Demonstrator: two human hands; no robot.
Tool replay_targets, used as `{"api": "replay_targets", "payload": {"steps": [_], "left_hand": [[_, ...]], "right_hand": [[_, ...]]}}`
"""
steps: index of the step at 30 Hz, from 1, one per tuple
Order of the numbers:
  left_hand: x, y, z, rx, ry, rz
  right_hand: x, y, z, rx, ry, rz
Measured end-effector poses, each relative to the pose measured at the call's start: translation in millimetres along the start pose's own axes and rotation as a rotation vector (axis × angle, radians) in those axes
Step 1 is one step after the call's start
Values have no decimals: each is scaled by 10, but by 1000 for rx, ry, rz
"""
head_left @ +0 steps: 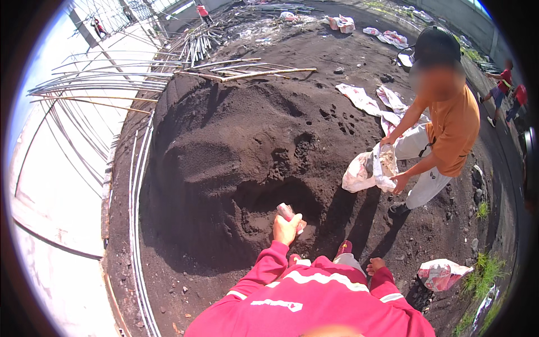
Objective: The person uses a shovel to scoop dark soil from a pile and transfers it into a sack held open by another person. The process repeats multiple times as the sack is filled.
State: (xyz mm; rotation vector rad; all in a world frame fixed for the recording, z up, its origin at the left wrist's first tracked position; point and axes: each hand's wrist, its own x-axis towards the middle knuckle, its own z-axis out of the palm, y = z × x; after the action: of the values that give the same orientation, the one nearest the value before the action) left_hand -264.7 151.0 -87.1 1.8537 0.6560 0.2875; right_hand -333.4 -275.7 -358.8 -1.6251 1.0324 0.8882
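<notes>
Dark sand [202, 168] heaps ahead; my left hand [287, 229] grips a reddish object [285, 211], partly hidden; whether my right hand [376, 266] holds anything, I cannot tell.

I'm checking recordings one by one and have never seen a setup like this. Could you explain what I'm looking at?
There is no machine here: a person works with two bare hands. The single picture comes from a wide fisheye camera on their head, looking down, so edges bend and the red top fills the bottom.

The left hand grips a pinkish object, too covered to identify, above a dark, sandy mound. The right hand is beside the body; whether it holds anything is unclear.

To the right, a co-worker in orange holds a whitish sack. Another sack lies lower right, and long poles lie beyond the mound.
</notes>
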Motion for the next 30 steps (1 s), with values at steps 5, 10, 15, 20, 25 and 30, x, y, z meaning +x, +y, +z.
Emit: {"api": "replay_targets", "payload": {"steps": [5, 10, 15, 20, 25, 30], "left_hand": [[255, -13, 114, -85, 14, -63], [168, 134, 64, -203, 24, -215], [17, -46, -317, -164, 200, -358], [-151, -349, -823, -235, 549, -518], [-635, -799, -1058, -252, 641, -610], [-1375, -1315, -1234, -513, 598, -618]], "right_hand": [[393, -18, -446, 6, -5, 47], [832, -313, -1020, -87, -5, 25], [1137, -848, -1116, -149, -110, -69], [1045, -1311, -489, -312, -180, -96], [1031, -1562, 562, -586, -353, -191], [1218, -1401, 1894, -1173, -418, -539]]}}
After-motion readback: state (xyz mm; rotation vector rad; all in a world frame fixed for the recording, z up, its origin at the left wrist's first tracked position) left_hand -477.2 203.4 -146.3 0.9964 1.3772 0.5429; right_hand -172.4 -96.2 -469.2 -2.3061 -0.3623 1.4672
